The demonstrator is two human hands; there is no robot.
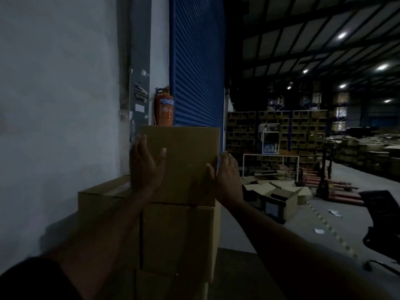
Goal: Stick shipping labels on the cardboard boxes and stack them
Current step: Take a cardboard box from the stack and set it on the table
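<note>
Cardboard top box sits clamped between left hand and right hand (fingers straight); square its edges before releasing.

1. the red fire extinguisher by the blue roller shutter carries a blue band with white capitals reading "powde"; the end of the word is cut off where the body curves away.
2. below that band, lettering runs down the extinguisher, too blurred to read.
3. a white slip and torn papers are stuck on the grey wall pillar; nothing on them is legible.
4. the cardboard box facing the camera shows no readable print or label.
</note>
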